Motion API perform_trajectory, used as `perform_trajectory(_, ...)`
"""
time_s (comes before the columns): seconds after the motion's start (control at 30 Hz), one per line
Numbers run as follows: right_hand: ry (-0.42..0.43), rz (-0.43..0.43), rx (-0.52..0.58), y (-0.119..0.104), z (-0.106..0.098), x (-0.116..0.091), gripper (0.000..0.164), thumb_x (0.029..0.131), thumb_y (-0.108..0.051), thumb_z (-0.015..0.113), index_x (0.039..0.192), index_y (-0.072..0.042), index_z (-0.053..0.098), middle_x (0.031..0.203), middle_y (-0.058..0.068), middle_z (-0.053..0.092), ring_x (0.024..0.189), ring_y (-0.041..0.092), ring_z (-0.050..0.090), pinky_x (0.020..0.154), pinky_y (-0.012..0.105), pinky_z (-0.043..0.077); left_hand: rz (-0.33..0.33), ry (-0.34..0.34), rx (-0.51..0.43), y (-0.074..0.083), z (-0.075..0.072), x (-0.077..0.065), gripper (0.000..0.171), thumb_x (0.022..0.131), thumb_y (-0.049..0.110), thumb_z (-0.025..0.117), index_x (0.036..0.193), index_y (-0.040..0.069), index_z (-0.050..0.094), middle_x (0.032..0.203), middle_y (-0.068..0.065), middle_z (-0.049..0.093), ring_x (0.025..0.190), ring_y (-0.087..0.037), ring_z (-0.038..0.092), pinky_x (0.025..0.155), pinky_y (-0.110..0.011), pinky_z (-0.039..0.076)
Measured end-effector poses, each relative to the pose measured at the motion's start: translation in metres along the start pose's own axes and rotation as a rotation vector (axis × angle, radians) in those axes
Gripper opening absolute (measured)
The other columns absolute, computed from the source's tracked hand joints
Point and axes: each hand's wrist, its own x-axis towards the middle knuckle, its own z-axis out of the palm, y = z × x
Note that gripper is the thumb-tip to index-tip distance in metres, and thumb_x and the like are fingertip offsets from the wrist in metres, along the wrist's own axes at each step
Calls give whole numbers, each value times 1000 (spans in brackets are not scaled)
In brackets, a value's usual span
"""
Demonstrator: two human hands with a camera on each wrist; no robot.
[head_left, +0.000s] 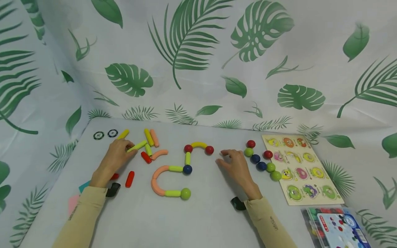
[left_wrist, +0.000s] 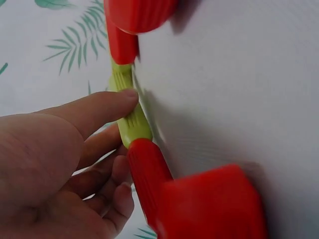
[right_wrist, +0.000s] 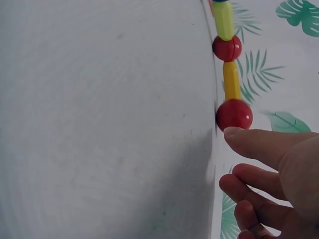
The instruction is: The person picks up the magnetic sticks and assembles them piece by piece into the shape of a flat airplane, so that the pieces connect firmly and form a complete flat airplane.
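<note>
My left hand [head_left: 115, 156] pinches a lime-green rod [head_left: 138, 146] between thumb and fingers, over a loose group of rods. In the left wrist view the thumb lies along this ridged green rod [left_wrist: 134, 124], with red rods [left_wrist: 149, 164] in line with it. Relaxed and holding nothing, my right hand [head_left: 236, 167] hovers to the right of a joined chain. The chain runs from a green ball [head_left: 185, 193] through peach curved rods [head_left: 154, 179] to a blue ball [head_left: 187, 169], then up to a red ball [head_left: 188, 148], a yellow curved rod [head_left: 199, 144] and another red ball [head_left: 209, 150].
Loose red, green and blue balls [head_left: 262, 166] lie right of the right hand, beside a fruit picture board [head_left: 285, 193]. A plastic box [head_left: 338, 227] sits at the front right. Yellow rods [head_left: 149, 137], a red rod [head_left: 130, 179] and two round discs [head_left: 99, 135] are on the left.
</note>
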Motion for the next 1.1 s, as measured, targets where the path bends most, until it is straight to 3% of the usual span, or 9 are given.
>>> perform_trajectory(0.2,12,-6,10,0,-2,-1,37,91,-27,78,120,-6,72,116,11,71,109,30,56,95,47,46,44,15,-21,12,-2,8,27,92,14,74,109,-7,72,102,-23,70,97,-36,59,90,-52,46)
perform_trajectory(0.37,7,-7,23,1,0,-1,37,90,-26,78,120,-6,72,116,11,71,109,30,57,96,47,46,76,-11,-40,21,-1,11,25,93,16,74,107,-5,74,99,-19,72,91,-32,60,83,-47,48)
perform_trajectory(0.6,6,2,14,1,0,-1,37,91,-27,78,121,-6,71,116,11,71,109,30,57,97,48,47,8,-64,-42,19,-4,4,32,92,16,75,114,-7,71,102,-20,69,91,-31,57,82,-46,48)
perform_trajectory(0.83,1,5,12,2,-1,-2,37,91,-27,77,120,-6,71,116,11,71,108,30,56,95,47,46,-14,-113,2,14,-8,-5,34,92,11,74,118,-10,68,105,-23,67,94,-33,57,87,-50,49)
perform_trajectory(1.1,15,-3,21,5,0,-3,33,93,-27,74,119,-6,72,115,11,71,107,29,57,94,46,46,-36,-95,43,10,-9,-13,35,91,12,75,118,-9,68,101,-22,66,90,-32,55,82,-48,47)
